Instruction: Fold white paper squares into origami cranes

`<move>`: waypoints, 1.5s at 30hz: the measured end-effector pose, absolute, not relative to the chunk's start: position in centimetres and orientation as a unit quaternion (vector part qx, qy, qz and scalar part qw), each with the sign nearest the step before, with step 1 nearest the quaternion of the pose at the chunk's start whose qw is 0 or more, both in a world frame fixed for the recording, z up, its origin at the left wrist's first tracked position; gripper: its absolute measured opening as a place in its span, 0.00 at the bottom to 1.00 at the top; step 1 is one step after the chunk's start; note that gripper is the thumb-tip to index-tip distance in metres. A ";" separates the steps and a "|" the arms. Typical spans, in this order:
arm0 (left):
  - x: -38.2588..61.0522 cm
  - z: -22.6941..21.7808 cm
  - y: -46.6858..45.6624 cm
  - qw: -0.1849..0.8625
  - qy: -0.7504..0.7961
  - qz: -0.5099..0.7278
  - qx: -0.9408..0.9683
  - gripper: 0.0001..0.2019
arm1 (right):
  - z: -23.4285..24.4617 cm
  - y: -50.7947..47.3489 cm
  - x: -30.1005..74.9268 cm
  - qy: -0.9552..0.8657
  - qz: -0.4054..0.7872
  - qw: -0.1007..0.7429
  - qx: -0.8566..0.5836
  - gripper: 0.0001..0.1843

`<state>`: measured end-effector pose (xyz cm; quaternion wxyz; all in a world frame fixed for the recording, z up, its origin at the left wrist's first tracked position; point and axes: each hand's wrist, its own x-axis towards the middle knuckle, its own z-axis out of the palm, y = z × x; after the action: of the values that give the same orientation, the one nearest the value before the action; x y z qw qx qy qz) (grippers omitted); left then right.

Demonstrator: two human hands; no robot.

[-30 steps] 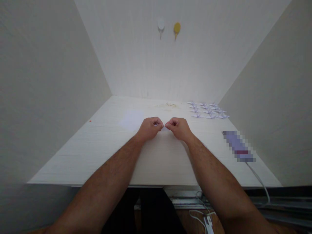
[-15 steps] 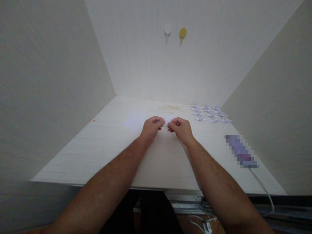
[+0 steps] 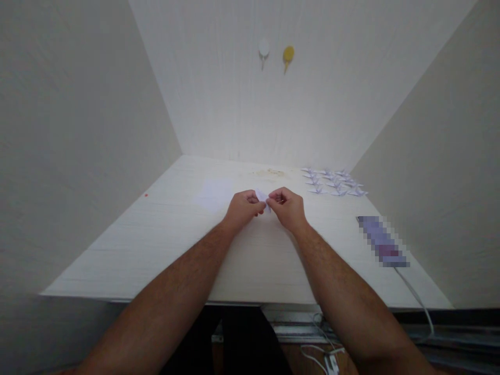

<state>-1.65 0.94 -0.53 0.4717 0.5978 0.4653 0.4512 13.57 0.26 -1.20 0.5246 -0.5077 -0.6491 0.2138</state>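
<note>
Between my hands is a small folded piece of white paper (image 3: 261,195), pinched above the middle of the table. My left hand (image 3: 245,204) is closed on its left side, thumb toward the right. The fingertips of my right hand (image 3: 286,204) grip it from the right, close to the left thumb. My fingers hide part of the paper, and its exact fold is too small to make out. Flat on the table, left of my left hand, lie pale white paper sheets (image 3: 213,192).
Several folded paper cranes (image 3: 334,182) stand in rows at the back right of the white table (image 3: 156,250). A blurred-out phone-like device (image 3: 380,242) with a white cable (image 3: 416,297) lies at the right. White and yellow hooks (image 3: 288,53) are on the back wall.
The paper has turned in my hands and now shows a pointed shape standing up by the left fingers. My hands have drawn closer together, and the view has shifted slightly.
</note>
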 end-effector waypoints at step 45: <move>-1.1 -0.8 1.2 0.662 0.408 0.474 0.413 0.07 | -1.5 0.5 14.3 -0.782 0.055 0.460 -0.417 0.10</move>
<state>-1.10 1.17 -0.77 0.6619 0.4133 0.4084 0.4736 14.32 0.49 -1.52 0.4595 -0.4173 -0.7821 0.0554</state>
